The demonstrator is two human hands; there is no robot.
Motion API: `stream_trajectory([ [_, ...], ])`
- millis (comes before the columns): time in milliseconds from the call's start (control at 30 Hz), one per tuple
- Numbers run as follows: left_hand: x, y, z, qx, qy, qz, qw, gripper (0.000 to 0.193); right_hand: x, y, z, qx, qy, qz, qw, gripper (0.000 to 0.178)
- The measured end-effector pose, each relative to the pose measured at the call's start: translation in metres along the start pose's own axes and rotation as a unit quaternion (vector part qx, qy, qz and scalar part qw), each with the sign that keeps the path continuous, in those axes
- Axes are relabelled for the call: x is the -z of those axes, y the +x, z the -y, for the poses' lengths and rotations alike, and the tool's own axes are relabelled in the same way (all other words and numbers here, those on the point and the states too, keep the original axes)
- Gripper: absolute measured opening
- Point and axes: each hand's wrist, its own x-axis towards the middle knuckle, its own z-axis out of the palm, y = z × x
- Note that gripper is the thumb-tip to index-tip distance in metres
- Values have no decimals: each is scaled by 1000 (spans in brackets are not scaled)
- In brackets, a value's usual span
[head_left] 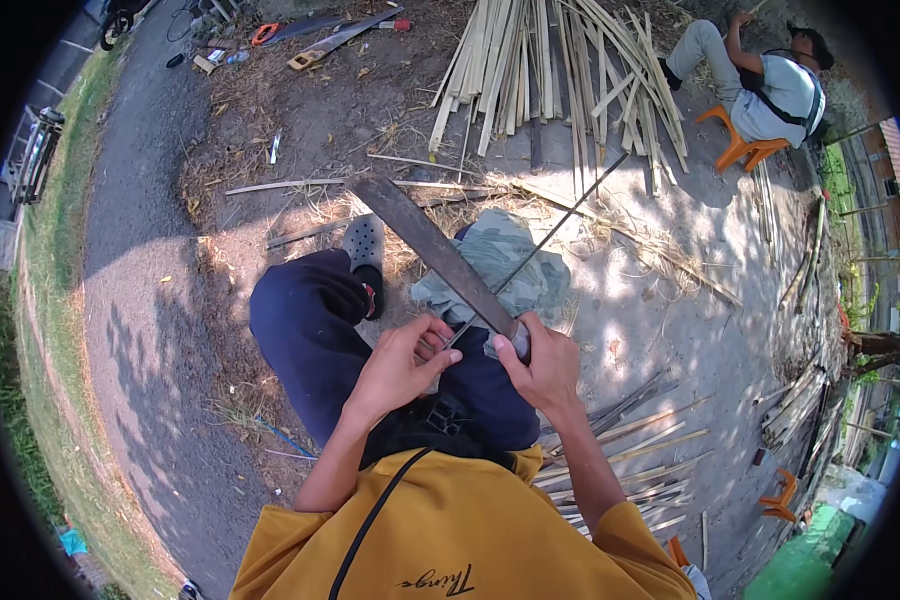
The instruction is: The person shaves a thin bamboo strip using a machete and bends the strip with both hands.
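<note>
My right hand (542, 365) is closed round the handle of a machete (430, 248), whose broad dark blade points up and to the left over my lap. Pinched in the fingers of my left hand (406, 362) is a long thin dark strip (570, 212), probably bamboo, slanting away to the upper right. Blade and strip cross just ahead of my hands; whether they touch I cannot tell. A crumpled grey-green cloth (525, 268) lies over my right leg, under both of them.
Many split bamboo strips (510, 75) lie heaped ahead, with more (640, 455) beside me at right. Saws (340, 40) rest on the ground at the far left. At upper right a person (770, 95) sits on an orange stool (738, 140). Shavings (660, 245) litter the ground.
</note>
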Motion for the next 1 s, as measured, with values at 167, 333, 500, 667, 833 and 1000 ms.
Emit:
stream_trajectory([
  [167, -1, -25, 6, 17, 53, -46, 997, 15, 2, 0, 1, 1, 8, 2, 1000, 38],
  [333, -12, -19, -6, 21, -24, -73, 997, 14, 9, -8, 4, 27, 57, -10, 998, 35],
  [500, -21, 2, -16, 40, -81, -75, 993, 14, 13, -5, 6, 20, 51, -15, 998, 35],
  [667, -38, 21, -11, -2, -107, -88, 990, 12, 0, 3, -5, 8, -20, -9, 1000, 50],
  [833, -43, 21, -10, -23, -99, -116, 988, 8, -1, 9, -4, 9, -40, -21, 999, 54],
  [1000, -43, 13, -6, -23, -79, -134, 988, 9, -1, 10, 2, 29, -62, -44, 997, 55],
])
